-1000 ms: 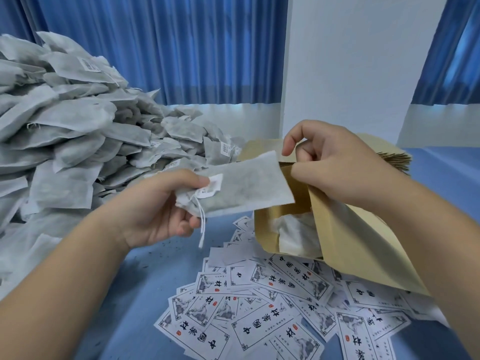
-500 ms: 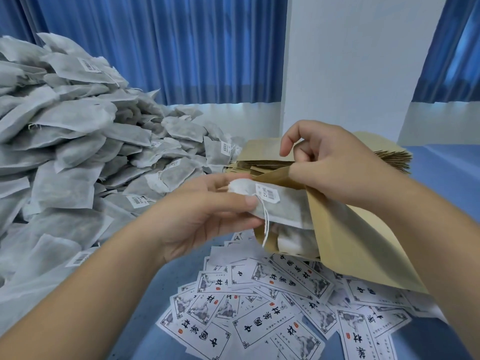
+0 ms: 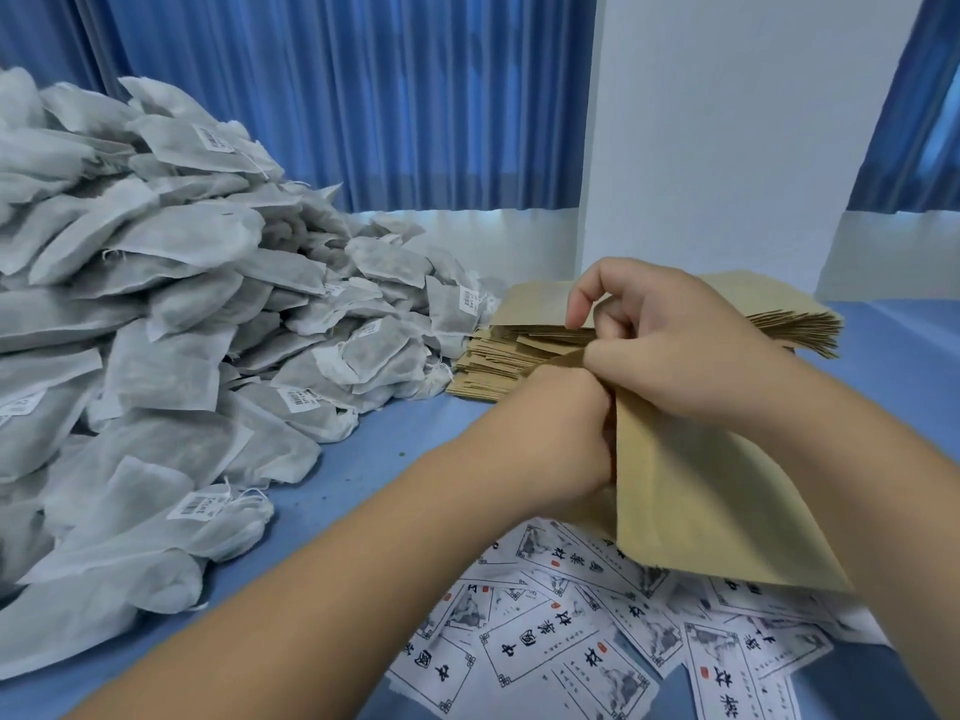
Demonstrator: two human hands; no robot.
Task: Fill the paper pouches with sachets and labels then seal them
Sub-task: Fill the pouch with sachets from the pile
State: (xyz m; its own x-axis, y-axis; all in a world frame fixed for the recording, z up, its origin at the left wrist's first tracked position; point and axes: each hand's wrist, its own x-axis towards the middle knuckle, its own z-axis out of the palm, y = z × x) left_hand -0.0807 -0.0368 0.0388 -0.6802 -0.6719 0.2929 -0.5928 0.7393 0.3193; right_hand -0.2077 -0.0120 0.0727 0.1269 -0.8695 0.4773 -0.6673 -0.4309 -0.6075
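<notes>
Holding a brown paper pouch [image 3: 701,491] up off the table [image 3: 337,485], tilted, mouth toward upper left, bottom edge over the labels [image 3: 545,652]. Gripping its upper mouth edge with right hand [image 3: 670,345]: thumb and curled fingers pinched on the paper, index finger lifted and bent, touching nothing. Buried in the mouth up to the knuckles: left hand [image 3: 561,418]. Can't tell finger state or any hold, all hidden inside the paper. Can't see pouch contents either. Just behind the hands: stack of flat pouches [image 3: 519,350], edges fanned. Left of it, touching the stack: big heap of grey sachets [image 3: 156,304] with strings and barcode tags. Below the hands: printed labels scattered, overlapping, on the blue tabletop. Behind: blue curtains [image 3: 337,96], white wall [image 3: 727,122].
</notes>
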